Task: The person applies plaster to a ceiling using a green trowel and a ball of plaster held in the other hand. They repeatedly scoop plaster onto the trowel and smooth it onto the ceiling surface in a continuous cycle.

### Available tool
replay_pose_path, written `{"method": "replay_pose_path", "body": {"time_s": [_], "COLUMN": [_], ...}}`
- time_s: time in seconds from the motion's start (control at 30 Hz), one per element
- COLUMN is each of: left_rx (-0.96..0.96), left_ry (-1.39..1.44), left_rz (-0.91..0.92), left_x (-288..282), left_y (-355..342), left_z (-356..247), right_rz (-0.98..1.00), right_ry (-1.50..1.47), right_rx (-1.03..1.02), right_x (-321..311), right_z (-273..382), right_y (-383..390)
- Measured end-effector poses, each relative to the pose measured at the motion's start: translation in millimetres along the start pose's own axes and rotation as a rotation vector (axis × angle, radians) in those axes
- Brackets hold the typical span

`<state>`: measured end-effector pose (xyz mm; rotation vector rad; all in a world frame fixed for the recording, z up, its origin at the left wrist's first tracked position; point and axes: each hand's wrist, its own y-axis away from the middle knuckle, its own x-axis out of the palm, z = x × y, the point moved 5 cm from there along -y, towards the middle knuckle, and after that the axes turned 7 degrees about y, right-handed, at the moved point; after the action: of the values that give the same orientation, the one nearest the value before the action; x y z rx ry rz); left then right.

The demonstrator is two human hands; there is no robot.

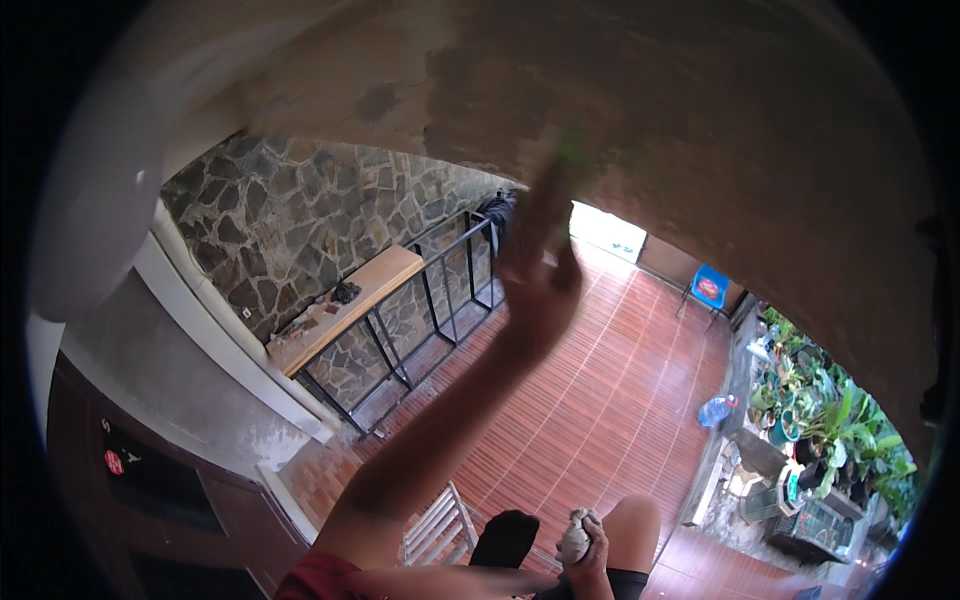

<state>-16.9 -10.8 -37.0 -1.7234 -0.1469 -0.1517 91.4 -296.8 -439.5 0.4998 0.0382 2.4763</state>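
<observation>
My left hand (540, 265) is raised on a stretched arm against the brownish overhead surface (660, 110). Its fingers are smeared by motion, and at their tips shows a small blurred green thing (573, 150) that touches or nearly touches that surface. Darker, uneven patches mark the surface around it. Low in the view, beside my bent knee (635, 525), my right hand (597, 550) is closed round a whitish-grey lump (576, 537) that looks like putty. A dark-covered foot or knee (507, 540) is beside it.
Far below lies a reddish tiled floor (540, 420). White slats (440, 530) stand beneath me. Left are a black metal frame with a wooden top (350, 310), a stone wall (270, 200) and a dark door (150, 480). Right are a blue chair (708, 287), a bottle (715, 410) and plants (835, 420).
</observation>
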Motion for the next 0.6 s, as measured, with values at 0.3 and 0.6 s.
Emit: {"method": "replay_pose_path", "body": {"time_s": [0.3, 0.6], "left_rx": [-0.102, 0.093], "left_ry": [-0.273, -0.261], "left_rz": [-0.103, 0.060], "left_x": [9.4, 41.0], "left_y": [-21.3, 6.2], "left_z": [68.3, 8.4], "right_rz": [0.007, -0.099], "right_ry": [-0.281, -0.179], "right_rx": [0.304, 0.254], "right_x": [-7.3, 4.3], "right_z": [-4.5, -14.9], "right_y": [5.3, 4.8]}}
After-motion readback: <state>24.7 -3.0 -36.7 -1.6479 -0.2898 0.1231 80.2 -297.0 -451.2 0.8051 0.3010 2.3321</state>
